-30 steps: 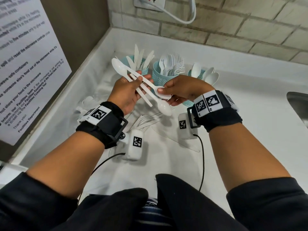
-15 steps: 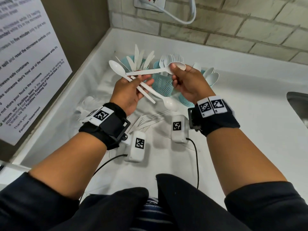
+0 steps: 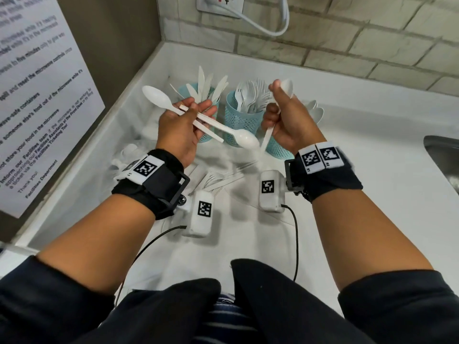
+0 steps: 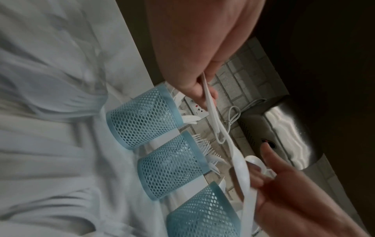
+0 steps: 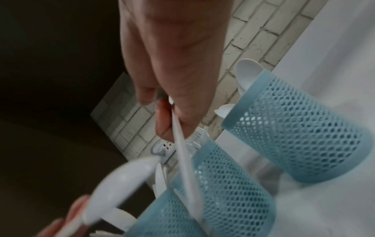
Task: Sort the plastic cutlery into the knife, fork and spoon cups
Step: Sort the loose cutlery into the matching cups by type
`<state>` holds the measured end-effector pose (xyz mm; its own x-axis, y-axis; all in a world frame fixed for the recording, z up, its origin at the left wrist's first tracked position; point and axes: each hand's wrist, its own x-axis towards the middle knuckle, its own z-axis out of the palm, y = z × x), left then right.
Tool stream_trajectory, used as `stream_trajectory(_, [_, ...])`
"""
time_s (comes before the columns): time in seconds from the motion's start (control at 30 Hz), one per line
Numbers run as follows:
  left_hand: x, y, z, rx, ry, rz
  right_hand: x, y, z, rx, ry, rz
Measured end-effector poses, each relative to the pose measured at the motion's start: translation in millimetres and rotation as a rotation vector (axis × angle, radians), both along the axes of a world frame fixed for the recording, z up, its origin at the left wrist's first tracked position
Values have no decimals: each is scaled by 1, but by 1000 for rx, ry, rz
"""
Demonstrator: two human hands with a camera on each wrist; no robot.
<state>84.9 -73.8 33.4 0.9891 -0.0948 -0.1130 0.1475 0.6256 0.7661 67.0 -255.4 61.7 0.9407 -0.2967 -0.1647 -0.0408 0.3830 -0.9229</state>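
Three blue mesh cups stand in a row at the back of the white counter: knife cup (image 3: 211,95), fork cup (image 3: 239,120), spoon cup (image 3: 279,148). My left hand (image 3: 196,108) grips two crossed white spoons, one bowl up-left (image 3: 156,96), the other down-right (image 3: 246,140), in front of the knife cup. My right hand (image 3: 278,95) pinches a third spoon (image 3: 286,86) near its bowl, bowl up and handle hanging down, just above and in front of the spoon cup. The right wrist view shows that handle (image 5: 184,157) beside the fork cup (image 5: 223,184).
Loose white forks (image 3: 218,180) lie on the counter below my hands, and more cutlery (image 3: 126,155) lies at the left. A steel sink (image 3: 442,157) is at the right edge. A brick wall with a socket and cable (image 3: 260,26) stands behind the cups.
My right hand drew one spoon out of the left hand's bundle, lifted it level, then turned it upright and moved right. The left hand keeps two spoons.
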Motion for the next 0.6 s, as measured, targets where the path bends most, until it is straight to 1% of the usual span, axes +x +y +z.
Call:
stream_trajectory(0.07, [0,-1,2,-33,-9,37,-3,1,-6,-203,53,103])
stream_trajectory(0.17, [-2,-2,5,-46,-18,79,-8,5,-14,-409,181,281])
stream_trajectory(0.2, [-2,-2,6,-52,-20,88,-10,6,-17,-435,213,342])
stream_trajectory(0.27, [-2,-2,5,-66,-19,91,-14,6,-21,-421,233,415])
stream_trajectory(0.33, [-1,-1,3,-71,-9,86,-16,4,-22,-385,209,415])
stream_trajectory(0.4, [-1,0,2,-70,20,70,-15,1,-22,-391,173,369])
stream_trajectory(0.53, [1,2,1,23,116,4,-12,-2,-21,-545,96,272])
stream_trajectory(0.6, [2,3,0,70,135,-23,-12,-2,-20,-588,35,216])
